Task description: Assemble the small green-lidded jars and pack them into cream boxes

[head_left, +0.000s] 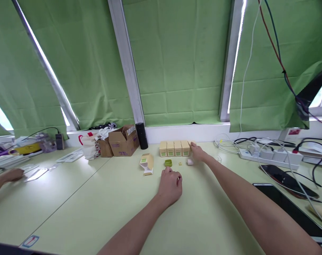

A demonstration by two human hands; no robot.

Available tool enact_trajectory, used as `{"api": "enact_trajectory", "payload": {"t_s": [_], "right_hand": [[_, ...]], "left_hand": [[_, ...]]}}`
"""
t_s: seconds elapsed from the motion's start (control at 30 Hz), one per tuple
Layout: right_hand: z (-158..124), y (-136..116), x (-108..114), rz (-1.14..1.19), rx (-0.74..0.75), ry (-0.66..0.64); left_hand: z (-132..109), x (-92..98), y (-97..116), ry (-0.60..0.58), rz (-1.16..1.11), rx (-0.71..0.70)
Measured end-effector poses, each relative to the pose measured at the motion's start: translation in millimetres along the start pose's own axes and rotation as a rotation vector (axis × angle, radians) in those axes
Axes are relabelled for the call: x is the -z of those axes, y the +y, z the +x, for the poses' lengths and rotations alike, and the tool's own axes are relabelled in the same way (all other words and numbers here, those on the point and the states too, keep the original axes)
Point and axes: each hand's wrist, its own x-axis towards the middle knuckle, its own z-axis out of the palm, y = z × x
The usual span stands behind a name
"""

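My right hand (199, 153) reaches forward to the right end of a row of small cream boxes (174, 149). Its fingers are stretched out against the side of the last box. My left hand (171, 186) rests on the table nearer to me, its fingers curled in; whatever they may hold is hidden. Just beyond it lies a small green ring-like piece (168, 163). A tiny yellowish piece (180, 163) and a small pale pink cylinder (189, 162) lie to the right of that. An opened cream box (146, 163) with its flap out stands to the left.
Cardboard boxes (124, 142), a white bag (90, 147) and a black cylinder (141, 136) stand at the back left. A power strip (271, 158), cables, a phone (288, 180) and a tablet (291, 209) lie at right. Another person's hand (13, 175) is at far left.
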Motion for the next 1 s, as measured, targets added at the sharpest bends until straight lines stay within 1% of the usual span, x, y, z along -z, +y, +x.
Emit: {"api": "enact_trajectory", "payload": {"t_s": [0.17,0.23,0.33,0.43,0.6,0.73,0.87,1.0], "right_hand": [[2,0,2,0.013,0.013,0.025],[-1,-1,3,0.014,-0.024,0.048],[-6,-1,3,0.006,-0.120,0.092],[-10,-2,3,-0.011,-0.181,0.104],[-15,-5,5,-0.033,-0.184,0.088],[-21,-8,10,-0.038,-0.189,0.100],[-35,-13,21,-0.036,-0.201,0.182],[-61,-27,26,-0.006,-0.218,0.265]], "left_hand": [[-1,0.0,1,0.002,0.005,-0.017],[-1,0.0,1,0.005,0.005,-0.016],[-1,-0.1,1,0.005,0.000,-0.017],[-1,-0.5,0,0.007,-0.003,-0.023],[-1,-1.3,1,0.004,-0.006,-0.021],[-1,-1.1,1,0.003,-0.005,-0.012],[-1,-1.3,0,0.005,-0.002,-0.021],[-1,-1.9,-1,-0.005,0.001,-0.018]]}}
